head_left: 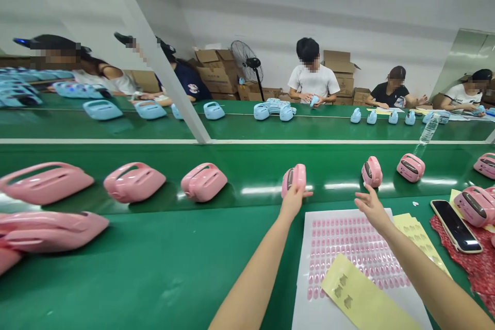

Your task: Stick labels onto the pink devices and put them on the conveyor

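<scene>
My left hand (293, 201) has its fingers against the lower front of a pink plastic housing (297, 175) with a dark oval panel, which stands on the green conveyor belt; its grip is partly hidden behind the hand. My right hand (372, 208) is open, fingers spread, just below another pink housing (372, 169) on the belt. Beneath my right forearm lies a white sheet of small pink oval stickers (340, 240). A yellow sticker strip (361, 294) rests across it, holding a few grey stickers.
More pink housings (204, 181) line the belt on both sides. A phone (456, 224) lies on red bubble wrap (454, 263) at the right. A white post (154, 51) rises at the left. Across the belt, several co-workers handle blue housings (214, 110); a bottle (429, 129) stands tilted there.
</scene>
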`<action>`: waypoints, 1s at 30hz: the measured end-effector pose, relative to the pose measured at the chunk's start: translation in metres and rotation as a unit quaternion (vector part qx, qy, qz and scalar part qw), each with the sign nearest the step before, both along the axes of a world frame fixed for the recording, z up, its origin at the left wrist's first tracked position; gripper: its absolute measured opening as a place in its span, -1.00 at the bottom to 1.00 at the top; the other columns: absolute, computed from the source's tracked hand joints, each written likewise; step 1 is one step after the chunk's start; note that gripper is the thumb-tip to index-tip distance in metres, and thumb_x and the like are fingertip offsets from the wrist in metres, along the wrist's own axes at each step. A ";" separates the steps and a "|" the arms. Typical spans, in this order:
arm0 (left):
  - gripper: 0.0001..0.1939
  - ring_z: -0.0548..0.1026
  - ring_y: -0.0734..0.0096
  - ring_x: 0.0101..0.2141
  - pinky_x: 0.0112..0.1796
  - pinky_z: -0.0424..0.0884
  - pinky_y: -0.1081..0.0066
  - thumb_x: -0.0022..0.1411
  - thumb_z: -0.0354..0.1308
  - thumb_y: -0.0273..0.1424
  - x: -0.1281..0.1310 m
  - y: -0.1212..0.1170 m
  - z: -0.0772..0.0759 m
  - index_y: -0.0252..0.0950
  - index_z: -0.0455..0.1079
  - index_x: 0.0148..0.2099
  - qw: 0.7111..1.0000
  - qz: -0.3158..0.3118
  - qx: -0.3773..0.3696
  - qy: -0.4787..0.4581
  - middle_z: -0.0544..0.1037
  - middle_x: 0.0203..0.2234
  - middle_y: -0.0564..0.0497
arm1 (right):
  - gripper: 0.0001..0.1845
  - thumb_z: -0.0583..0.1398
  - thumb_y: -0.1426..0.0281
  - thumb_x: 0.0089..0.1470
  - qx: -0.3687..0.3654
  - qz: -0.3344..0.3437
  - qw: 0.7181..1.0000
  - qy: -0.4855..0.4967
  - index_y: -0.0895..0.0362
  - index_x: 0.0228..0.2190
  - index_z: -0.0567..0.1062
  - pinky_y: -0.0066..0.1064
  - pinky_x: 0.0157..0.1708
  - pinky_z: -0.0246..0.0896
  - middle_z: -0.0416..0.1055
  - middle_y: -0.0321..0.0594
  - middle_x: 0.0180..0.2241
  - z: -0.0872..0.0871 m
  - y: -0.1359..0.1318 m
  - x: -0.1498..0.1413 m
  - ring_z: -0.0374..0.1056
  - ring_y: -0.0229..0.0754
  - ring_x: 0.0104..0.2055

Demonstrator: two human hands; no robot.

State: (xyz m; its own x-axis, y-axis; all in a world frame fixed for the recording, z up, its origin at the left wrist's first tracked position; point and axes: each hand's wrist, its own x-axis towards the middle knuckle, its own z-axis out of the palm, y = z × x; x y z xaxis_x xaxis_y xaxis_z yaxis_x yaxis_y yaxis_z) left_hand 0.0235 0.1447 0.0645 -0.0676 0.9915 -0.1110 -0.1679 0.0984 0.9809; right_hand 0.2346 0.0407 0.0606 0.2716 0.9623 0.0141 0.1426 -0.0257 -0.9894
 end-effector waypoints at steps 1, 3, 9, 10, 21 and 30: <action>-0.93 0.48 0.36 -0.50 -0.37 0.36 0.37 0.04 0.22 -0.37 0.007 -0.013 -0.003 -0.25 0.42 -0.41 0.999 -0.026 0.026 0.030 0.48 -0.60 0.07 | -0.19 0.17 0.20 -0.10 -0.016 0.028 0.998 0.053 0.09 0.12 -0.04 -0.19 -0.07 0.18 0.27 0.00 0.01 0.002 -0.003 -0.008 0.27 -0.09 -0.01; -0.89 0.49 0.25 -0.51 -0.38 0.33 0.38 -0.10 0.29 -0.36 0.019 -0.040 -0.007 -0.16 0.40 -0.55 0.991 -0.074 0.079 0.083 0.39 -0.74 0.11 | -0.17 0.23 0.22 -0.17 -0.040 0.048 0.989 0.137 0.05 0.10 0.00 -0.26 -0.07 0.18 0.21 -0.02 0.07 0.008 -0.005 -0.024 0.22 -0.12 0.04; -0.83 0.45 0.25 -0.48 -0.26 0.31 0.28 -0.21 0.32 -0.27 0.026 -0.100 -0.006 -0.15 0.39 -0.59 0.955 -0.145 0.227 0.124 0.45 -0.69 0.03 | -0.41 0.13 0.50 -0.35 0.000 -0.043 0.954 0.295 0.02 -0.15 0.23 -0.38 -0.39 0.29 0.37 -0.27 -0.22 0.026 -0.007 -0.051 0.35 -0.20 -0.27; -0.81 0.43 0.26 -0.52 -0.28 0.31 0.26 -0.26 0.34 -0.25 0.021 -0.109 -0.007 -0.15 0.40 -0.57 0.953 -0.146 0.240 0.116 0.46 -0.68 0.03 | -0.44 0.09 0.51 -0.38 0.007 -0.055 0.951 0.306 0.03 -0.19 0.25 -0.42 -0.48 0.27 0.37 -0.32 -0.30 0.027 -0.010 -0.050 0.34 -0.24 -0.37; -0.43 0.40 -0.03 -0.08 -0.08 0.22 0.04 0.03 -0.03 0.07 0.012 -0.187 -0.017 -0.19 0.39 -0.07 0.896 -0.168 -0.150 -0.383 0.55 -0.21 -0.09 | -0.44 0.02 0.51 -0.33 -0.101 0.058 0.984 0.136 0.02 -0.16 0.19 -0.51 -0.66 0.12 0.26 -0.37 -0.40 0.010 -0.058 -0.060 0.21 -0.30 -0.52; -0.41 0.53 0.16 -0.30 -0.26 0.41 0.22 -0.12 0.21 -0.24 -0.031 -0.196 -0.046 -0.03 0.30 0.05 0.863 -0.111 -0.157 -0.467 0.61 -0.35 0.03 | -0.94 0.10 0.47 -0.08 -0.143 0.160 0.951 -0.222 0.13 -0.55 0.33 -0.34 -0.34 0.17 0.26 -0.23 -0.41 -0.011 -0.099 -0.035 0.22 -0.21 -0.38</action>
State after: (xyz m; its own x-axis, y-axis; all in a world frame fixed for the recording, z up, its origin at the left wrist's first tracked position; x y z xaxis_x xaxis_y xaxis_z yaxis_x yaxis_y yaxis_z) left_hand -0.0072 -0.0517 0.0188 0.3833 0.8802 -0.2800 -0.8139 0.4652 0.3481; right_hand 0.1998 -0.0587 0.0495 -0.0066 0.9765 -0.2152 0.5902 -0.1699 -0.7892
